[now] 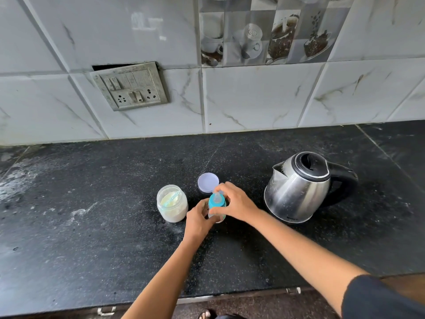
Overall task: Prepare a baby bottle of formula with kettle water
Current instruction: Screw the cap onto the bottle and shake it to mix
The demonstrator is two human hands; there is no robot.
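Nearby, jar (pixel 172 203), lid (pixel 208 182) and kettle (pixel 296 192) surround bottle (pixel 216 201).

Jar (pixel 172 203) left of bottle (pixel 217 204); lid (pixel 207 182) behind bottle; kettle (pixel 299 187) right; all on counter (pixel 92 226).

Kettle (pixel 296 194): brushed stainless steel, dull sheen, water-spotted; handle and lid glossy black plastic.
Counter (pixel 92 226): black speckled stone, smooth, low sheen, whitish dusty smears.
Jar (pixel 172 203): clear plastic, pale matt powder inside.
Jar lid (pixel 208 181): smooth lilac plastic.
Baby bottle (pixel 216 202): translucent teat, teal plastic collar.
Wall tiles (pixel 253 97): glossy, marble-veined.
Switch plate (pixel 131 86): grey plastic, grimy.
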